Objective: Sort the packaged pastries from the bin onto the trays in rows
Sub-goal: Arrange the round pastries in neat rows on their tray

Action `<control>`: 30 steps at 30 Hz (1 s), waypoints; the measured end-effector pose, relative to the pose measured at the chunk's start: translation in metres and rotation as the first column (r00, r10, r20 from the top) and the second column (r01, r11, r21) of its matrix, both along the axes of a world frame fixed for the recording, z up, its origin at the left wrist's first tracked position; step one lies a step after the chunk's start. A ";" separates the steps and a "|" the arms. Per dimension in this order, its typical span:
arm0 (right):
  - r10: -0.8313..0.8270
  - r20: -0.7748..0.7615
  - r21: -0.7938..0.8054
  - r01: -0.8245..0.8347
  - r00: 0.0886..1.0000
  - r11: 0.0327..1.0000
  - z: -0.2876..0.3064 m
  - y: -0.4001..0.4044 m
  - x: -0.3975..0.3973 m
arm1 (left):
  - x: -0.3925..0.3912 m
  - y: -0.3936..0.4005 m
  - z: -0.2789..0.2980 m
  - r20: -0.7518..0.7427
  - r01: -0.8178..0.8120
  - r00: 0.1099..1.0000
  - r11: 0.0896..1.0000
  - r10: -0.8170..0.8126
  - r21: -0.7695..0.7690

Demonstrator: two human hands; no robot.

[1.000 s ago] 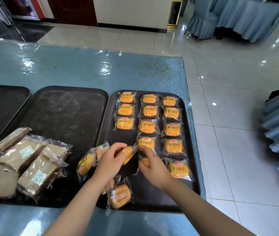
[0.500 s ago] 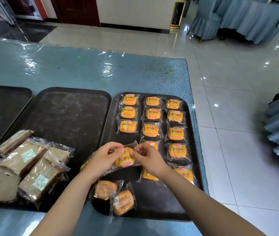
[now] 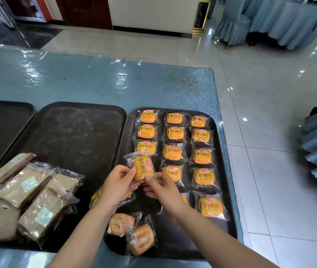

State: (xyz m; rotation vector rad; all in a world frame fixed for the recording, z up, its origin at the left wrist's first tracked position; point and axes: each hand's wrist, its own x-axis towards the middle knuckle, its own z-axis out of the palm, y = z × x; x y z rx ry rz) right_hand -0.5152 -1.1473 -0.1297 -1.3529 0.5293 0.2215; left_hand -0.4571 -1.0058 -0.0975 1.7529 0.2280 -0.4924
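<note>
A dark tray (image 3: 225, 213) on the right carries several yellow packaged pastries in three columns. Both hands hold one yellow pastry packet (image 3: 142, 167) just above the tray, below the left column's third packet (image 3: 146, 147). My left hand (image 3: 118, 185) pinches the packet's left edge. My right hand (image 3: 161, 187) pinches its lower right corner. Another yellow packet (image 3: 95, 198) lies partly hidden under my left wrist. Two browner pastry packets (image 3: 132, 232) lie at the tray's near left corner.
The middle dark tray (image 3: 72, 132) holds several brown sliced-cake packets (image 3: 30, 192) at its near left. A third dark tray (image 3: 1, 120) lies at the far left. The trays sit on a blue table (image 3: 95, 82), whose right edge drops to a tiled floor.
The packet held between both hands has moved up and forward toward the left column and turned upright. The camera has shifted slightly.
</note>
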 end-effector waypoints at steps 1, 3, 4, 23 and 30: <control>-0.053 0.013 0.013 0.053 0.999 0.999 0.000 0.000 0.003 | -0.001 -0.001 -0.001 -0.004 0.022 1.000 1.000 -0.022 0.023; -0.111 0.017 0.014 0.111 0.994 0.994 0.001 -0.004 0.013 | 0.000 0.001 -0.004 0.036 0.111 0.992 0.978 -0.119 0.174; -0.101 0.016 -0.008 0.101 0.995 0.995 0.001 -0.008 0.019 | 0.001 0.004 -0.005 0.073 0.164 0.978 0.942 -0.193 0.293; 0.608 -0.229 -0.972 -0.216 0.760 -0.096 -0.001 -0.020 0.048 | 0.026 -0.002 -0.042 0.054 0.310 0.560 0.270 -0.827 0.912; 0.644 -0.322 -0.942 -0.304 0.694 -0.143 -0.011 -0.016 0.019 | 0.024 0.009 -0.037 0.104 0.285 0.600 0.334 -0.793 0.898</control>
